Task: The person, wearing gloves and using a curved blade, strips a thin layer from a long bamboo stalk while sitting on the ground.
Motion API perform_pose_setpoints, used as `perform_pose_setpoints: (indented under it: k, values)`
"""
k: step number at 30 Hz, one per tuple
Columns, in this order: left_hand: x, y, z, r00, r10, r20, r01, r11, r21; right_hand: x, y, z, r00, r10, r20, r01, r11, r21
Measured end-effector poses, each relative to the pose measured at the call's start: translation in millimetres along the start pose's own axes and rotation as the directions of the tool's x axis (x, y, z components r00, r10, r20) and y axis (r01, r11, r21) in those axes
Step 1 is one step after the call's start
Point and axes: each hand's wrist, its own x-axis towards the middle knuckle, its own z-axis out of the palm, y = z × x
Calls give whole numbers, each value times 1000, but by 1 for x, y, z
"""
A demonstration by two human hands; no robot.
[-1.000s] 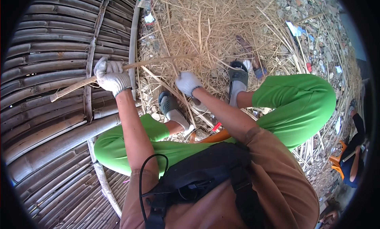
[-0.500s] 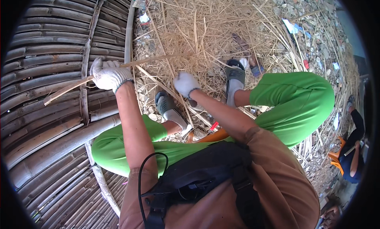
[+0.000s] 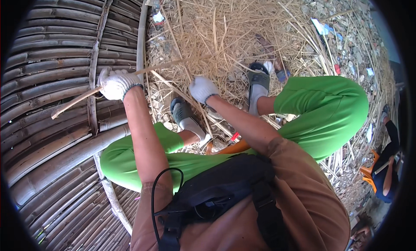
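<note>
My left hand (image 3: 118,84), in a white knit glove, is closed around a long thin bamboo strip (image 3: 74,103). One end of the strip sticks out to the lower left over a slatted bamboo wall, while the other runs right above the straw and passes just beyond my right hand. In a matching glove, my right hand (image 3: 203,89) is curled into a fist between my two feet. Whatever it grips, if anything, is hidden by the glove and cannot be made out.
The slatted bamboo wall (image 3: 52,60) rises along the left. Straw-like shavings (image 3: 242,30) cover the ground ahead, with rubble and scraps toward the right. My sandalled feet (image 3: 259,83) stand close by the fist. At far right, another person (image 3: 385,175) sits by an orange chair (image 3: 367,172).
My left hand has tilted and dropped slightly toward me, and the strip has shifted with it. The right fist has moved a little away from me.
</note>
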Motion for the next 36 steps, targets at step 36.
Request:
perform_pose_setpoints:
  k: [36]
  values:
    - [-36,1,36,954,228,193,-212,972,-100,-4,61,-14,999,-31,33,35,992,-117]
